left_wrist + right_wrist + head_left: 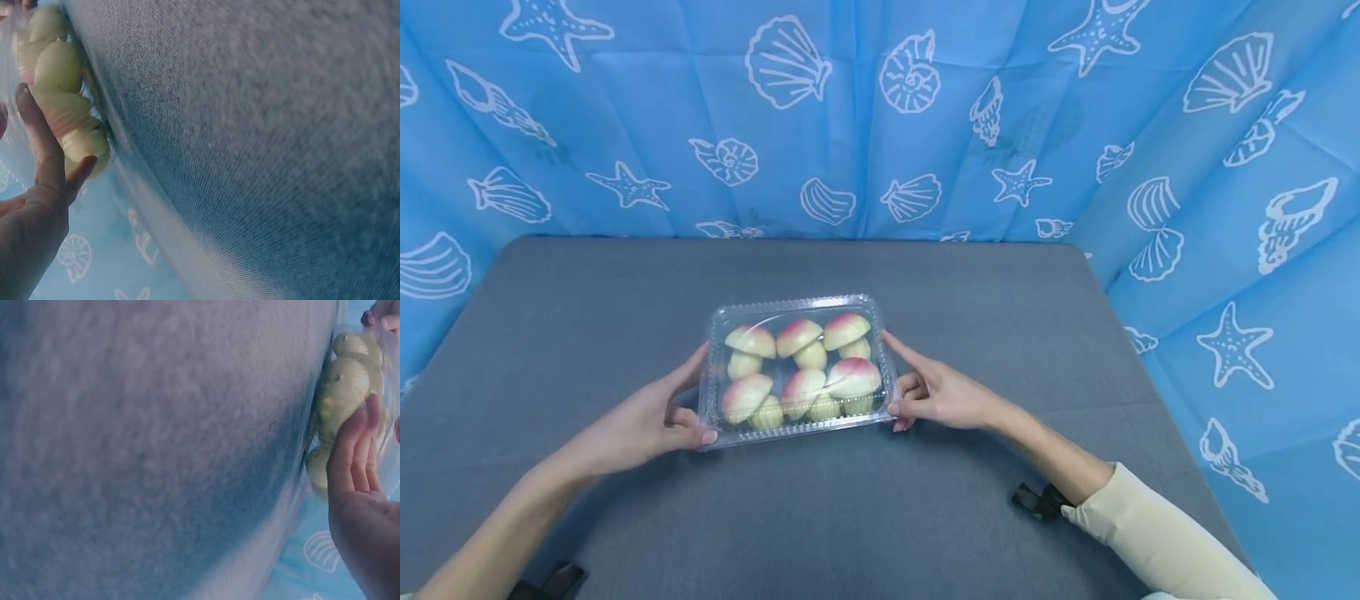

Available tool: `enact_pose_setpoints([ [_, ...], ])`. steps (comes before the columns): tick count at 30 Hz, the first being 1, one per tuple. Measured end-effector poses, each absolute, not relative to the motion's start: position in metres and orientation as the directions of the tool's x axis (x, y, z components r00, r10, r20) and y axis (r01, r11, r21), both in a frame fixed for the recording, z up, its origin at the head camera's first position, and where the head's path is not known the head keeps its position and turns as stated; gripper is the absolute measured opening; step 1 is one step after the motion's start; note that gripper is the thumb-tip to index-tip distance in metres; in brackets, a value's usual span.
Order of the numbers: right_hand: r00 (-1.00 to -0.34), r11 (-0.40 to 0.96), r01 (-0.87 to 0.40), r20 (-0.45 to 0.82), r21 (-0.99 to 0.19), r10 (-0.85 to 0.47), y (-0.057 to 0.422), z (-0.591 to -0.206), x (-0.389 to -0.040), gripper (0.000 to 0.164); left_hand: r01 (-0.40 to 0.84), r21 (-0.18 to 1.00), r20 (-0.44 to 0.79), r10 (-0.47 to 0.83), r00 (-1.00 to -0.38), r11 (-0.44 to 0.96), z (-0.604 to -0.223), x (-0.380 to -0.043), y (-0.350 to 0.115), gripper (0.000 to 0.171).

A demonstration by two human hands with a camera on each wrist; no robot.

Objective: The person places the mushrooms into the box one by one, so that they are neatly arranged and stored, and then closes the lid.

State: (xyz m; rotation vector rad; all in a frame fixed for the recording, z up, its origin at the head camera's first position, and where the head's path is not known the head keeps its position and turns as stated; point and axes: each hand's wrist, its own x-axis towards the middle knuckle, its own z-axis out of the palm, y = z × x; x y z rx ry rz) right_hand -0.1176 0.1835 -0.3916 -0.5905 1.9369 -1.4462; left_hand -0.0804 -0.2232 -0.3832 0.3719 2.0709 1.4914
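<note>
A clear plastic clamshell box [797,433] holds several mushroom-shaped pieces [853,377] with pink-tinged cream caps and pale yellow stems. Its lid is down, and the box sits slightly tilted in the head view. My left hand [651,421] grips the box's left end, thumb at the front corner and index finger along the side. At the opposite end my right hand [951,396] holds on the same way, its index finger reaching toward the back and its other fingers curled by the front corner. Both wrist views show fingers against the box wall, with yellowish pieces [344,381] behind the plastic.
A grey cloth-covered table [880,517] lies under the box. Blue curtains [865,125] with white shell and starfish prints hang behind it and along the right side. Black wrist devices [1041,502] show under both forearms.
</note>
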Motion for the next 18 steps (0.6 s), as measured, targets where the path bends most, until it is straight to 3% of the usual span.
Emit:
enact_pose_setpoints([
  [8, -0.658, 0.213, 0.179, -0.277, -0.961, -0.7, 0.1803, -0.3928, -0.115, 0.097, -0.137, 0.944, -0.287, 0.545, -0.788, 0.3, -0.3855, -0.0841, -0.2231, 0.109],
  [18, -0.653, 0.172, 0.252, -0.298, -0.952, -0.696, 0.1774, -0.3938, -0.1085, 0.095, -0.15, 0.945, -0.293, 0.548, -0.783, 0.29, -0.3878, -0.0874, -0.2228, 0.111],
])
